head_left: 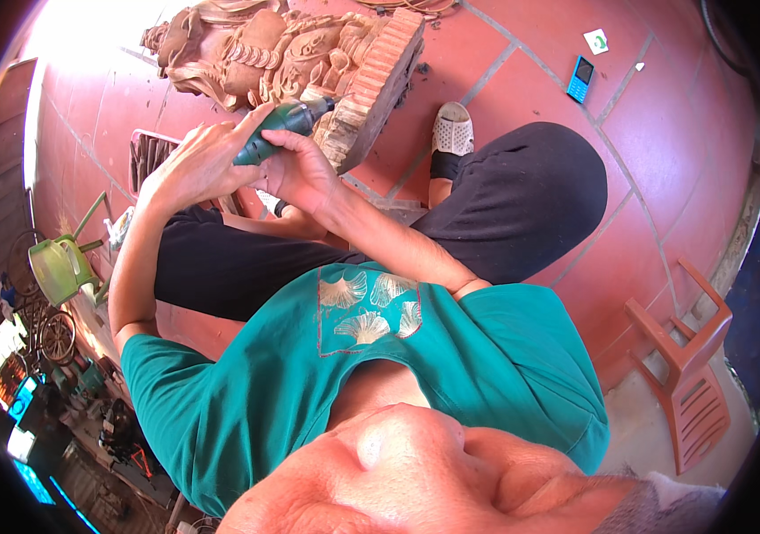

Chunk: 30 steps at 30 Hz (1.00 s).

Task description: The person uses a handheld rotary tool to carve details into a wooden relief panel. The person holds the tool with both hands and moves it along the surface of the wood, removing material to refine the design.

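A green handheld rotary tool [280, 133] with a dark nose sits between my two hands, in front of my crossed legs. My left hand [202, 163] is closed around its rear part, fingers reaching along its upper side. Against its near side, my right hand [302, 171] grips with the thumb on the body. The nose points right, close to the base of a carved wooden figure [282, 55] that lies on its side on the floor. Whether the tip touches the wood, I cannot tell. The palms hide the tool's back end.
Left of my hands lies a pink-rimmed tray [137, 160] with dark slender pieces in it. A green plastic chair [61, 270] is at the left, a red plastic chair [696, 356] at the lower right. On the tiles are a blue phone [581, 78] and a small card [595, 41].
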### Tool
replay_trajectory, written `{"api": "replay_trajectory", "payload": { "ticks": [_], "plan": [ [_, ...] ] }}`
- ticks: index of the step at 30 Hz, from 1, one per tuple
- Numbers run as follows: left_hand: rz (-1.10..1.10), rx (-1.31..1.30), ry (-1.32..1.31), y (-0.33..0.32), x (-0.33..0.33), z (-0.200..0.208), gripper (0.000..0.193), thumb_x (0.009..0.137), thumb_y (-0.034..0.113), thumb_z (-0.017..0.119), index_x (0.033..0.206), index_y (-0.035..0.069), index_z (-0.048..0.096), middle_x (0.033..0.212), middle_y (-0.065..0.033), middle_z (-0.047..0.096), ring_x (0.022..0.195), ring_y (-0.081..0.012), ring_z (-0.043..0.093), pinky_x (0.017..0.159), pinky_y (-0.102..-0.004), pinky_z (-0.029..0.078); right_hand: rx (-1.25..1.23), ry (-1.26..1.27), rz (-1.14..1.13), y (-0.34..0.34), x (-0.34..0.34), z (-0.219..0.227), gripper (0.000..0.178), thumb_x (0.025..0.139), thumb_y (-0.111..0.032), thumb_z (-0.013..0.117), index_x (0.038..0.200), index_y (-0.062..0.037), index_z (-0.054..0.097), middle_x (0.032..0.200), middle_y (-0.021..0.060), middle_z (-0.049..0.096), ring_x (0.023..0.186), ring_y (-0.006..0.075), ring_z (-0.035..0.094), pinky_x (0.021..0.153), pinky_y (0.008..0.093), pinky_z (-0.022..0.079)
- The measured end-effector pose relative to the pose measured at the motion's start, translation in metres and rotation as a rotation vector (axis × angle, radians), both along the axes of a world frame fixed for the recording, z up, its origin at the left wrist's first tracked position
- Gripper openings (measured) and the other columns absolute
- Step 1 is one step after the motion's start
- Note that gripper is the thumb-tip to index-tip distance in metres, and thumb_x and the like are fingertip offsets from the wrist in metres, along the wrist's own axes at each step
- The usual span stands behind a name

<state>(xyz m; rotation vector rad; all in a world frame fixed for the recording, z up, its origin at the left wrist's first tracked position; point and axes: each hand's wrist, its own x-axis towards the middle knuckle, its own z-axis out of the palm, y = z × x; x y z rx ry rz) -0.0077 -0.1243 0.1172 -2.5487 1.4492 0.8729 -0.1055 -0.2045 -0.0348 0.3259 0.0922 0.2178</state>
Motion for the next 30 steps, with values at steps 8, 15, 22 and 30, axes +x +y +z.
{"api": "replay_trajectory", "payload": {
  "ticks": [8, 15, 22, 30],
  "plan": [
    [-0.021, -0.022, 0.007, -0.006, 0.0, 0.001, 0.084, 0.079, 0.019, 0.071, 0.155, 0.013, 0.036, 0.101, -0.0288, 0.068, 0.094, -0.0462, 0.068, 0.084, -0.0528, 0.054, -0.003, 0.019, -0.004, -0.004, -0.003, 0.001, 0.032, 0.092, -0.011, 0.067, 0.123, -0.0087, 0.061, 0.119, 0.0087, 0.07, 0.109, 0.0245, 0.07, 0.096, 0.0457, 0.056],
    [-0.014, 0.05, -0.006, -0.012, -0.003, 0.004, 0.088, 0.075, 0.018, 0.071, 0.155, 0.011, 0.037, 0.112, -0.0298, 0.067, 0.101, -0.0474, 0.067, 0.088, -0.0526, 0.053, -0.011, 0.076, -0.027, -0.008, -0.007, 0.008, 0.036, 0.09, -0.008, 0.068, 0.125, -0.0087, 0.06, 0.12, 0.0086, 0.069, 0.11, 0.0245, 0.069, 0.099, 0.047, 0.054],
    [-0.048, 0.022, -0.015, -0.011, -0.001, -0.001, 0.086, 0.075, 0.019, 0.07, 0.155, 0.015, 0.038, 0.116, -0.0277, 0.067, 0.102, -0.0479, 0.066, 0.089, -0.054, 0.054, -0.012, 0.047, -0.064, -0.005, -0.007, -0.002, 0.039, 0.09, -0.01, 0.069, 0.127, -0.0087, 0.058, 0.126, 0.0098, 0.067, 0.118, 0.0266, 0.065, 0.106, 0.0492, 0.049],
    [-0.024, 0.035, 0.028, -0.014, -0.001, 0.0, 0.087, 0.076, 0.022, 0.074, 0.155, 0.019, 0.038, 0.113, -0.0262, 0.067, 0.099, -0.0474, 0.067, 0.087, -0.0541, 0.054, -0.021, 0.043, -0.074, -0.004, -0.008, -0.006, 0.039, 0.091, -0.011, 0.068, 0.128, -0.0081, 0.057, 0.128, 0.0094, 0.066, 0.122, 0.027, 0.063, 0.108, 0.051, 0.047]
  ]
}}
